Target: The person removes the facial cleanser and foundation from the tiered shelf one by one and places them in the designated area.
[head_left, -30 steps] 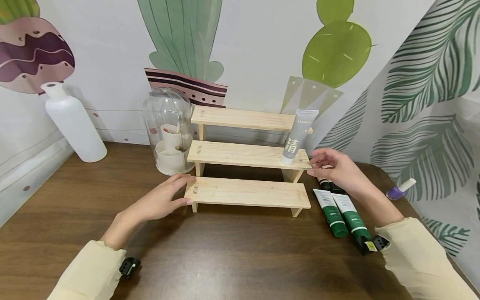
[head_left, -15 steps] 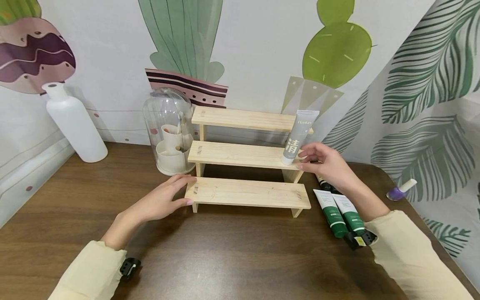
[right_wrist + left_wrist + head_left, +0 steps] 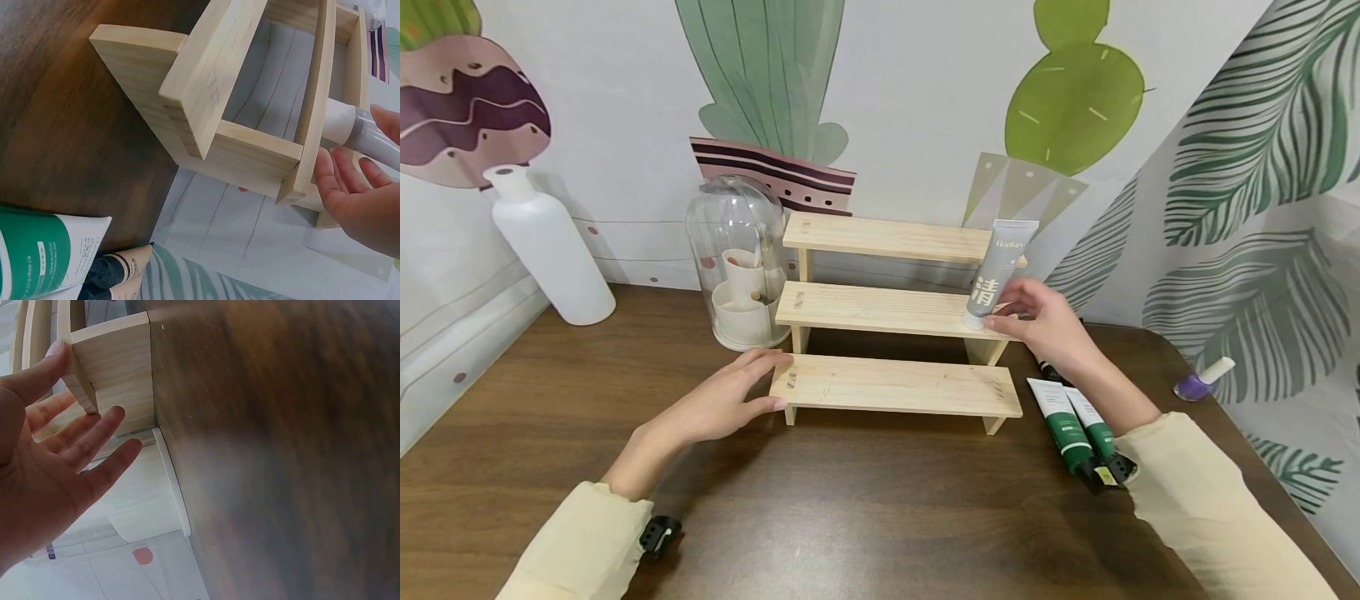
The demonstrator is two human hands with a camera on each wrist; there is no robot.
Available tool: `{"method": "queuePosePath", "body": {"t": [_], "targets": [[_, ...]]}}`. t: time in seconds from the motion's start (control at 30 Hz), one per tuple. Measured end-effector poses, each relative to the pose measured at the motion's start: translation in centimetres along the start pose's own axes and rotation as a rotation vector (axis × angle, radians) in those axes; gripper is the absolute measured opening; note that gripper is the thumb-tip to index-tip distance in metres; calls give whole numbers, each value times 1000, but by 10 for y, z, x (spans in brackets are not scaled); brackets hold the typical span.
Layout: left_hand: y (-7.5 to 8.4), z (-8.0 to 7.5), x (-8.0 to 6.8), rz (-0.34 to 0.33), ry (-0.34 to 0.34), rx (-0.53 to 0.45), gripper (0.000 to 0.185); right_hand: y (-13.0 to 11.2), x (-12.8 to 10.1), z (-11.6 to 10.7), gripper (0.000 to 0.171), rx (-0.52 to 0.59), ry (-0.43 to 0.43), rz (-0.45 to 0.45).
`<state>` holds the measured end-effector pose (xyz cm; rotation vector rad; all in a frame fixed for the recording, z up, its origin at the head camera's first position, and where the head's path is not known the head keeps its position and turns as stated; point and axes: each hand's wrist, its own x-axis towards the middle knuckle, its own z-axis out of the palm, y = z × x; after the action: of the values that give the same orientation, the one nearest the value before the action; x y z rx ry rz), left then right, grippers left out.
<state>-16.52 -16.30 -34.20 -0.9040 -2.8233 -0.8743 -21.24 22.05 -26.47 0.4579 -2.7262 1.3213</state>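
A three-tier wooden display stand [image 3: 895, 383] stands on the table. On its middle step, at the right end, a grey squeeze tube [image 3: 996, 271] stands upright on its white cap. My left hand [image 3: 715, 408] rests at the left end of the lowest step, thumb at the front edge and fingers extended along the end, as the left wrist view shows. My right hand [image 3: 1048, 325] is at the tube's base, thumb by the cap. In the right wrist view its fingers [image 3: 342, 175] are at the step's edge, spread apart from the thumb beside the tube [image 3: 369, 134].
Two green-and-white tubes [image 3: 1060, 425] lie right of the stand, with smaller dark-capped tubes [image 3: 122, 265] behind them. A purple nail polish bottle [image 3: 1202, 381] is at the right edge. A clear dome organizer [image 3: 733, 225] and a white bottle [image 3: 550, 246] stand at the left.
My right hand has moved left from beside the stand's right end to the grey tube's base. My left hand, the stand and the tube have stayed put.
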Motion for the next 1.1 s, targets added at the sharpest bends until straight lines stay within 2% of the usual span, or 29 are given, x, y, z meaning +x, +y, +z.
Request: {"method": "queuePosePath", "body": {"t": [0.37, 0.73, 1.1], "targets": [[1, 1, -1, 6, 5, -8, 49, 0, 4, 6, 45, -27, 43, 3], [0, 0, 0, -3, -7, 3, 49, -2, 3, 9, 45, 29, 91, 1], [1, -1, 0, 6, -5, 0, 50, 1, 2, 9, 44, 39, 102, -17]]}}
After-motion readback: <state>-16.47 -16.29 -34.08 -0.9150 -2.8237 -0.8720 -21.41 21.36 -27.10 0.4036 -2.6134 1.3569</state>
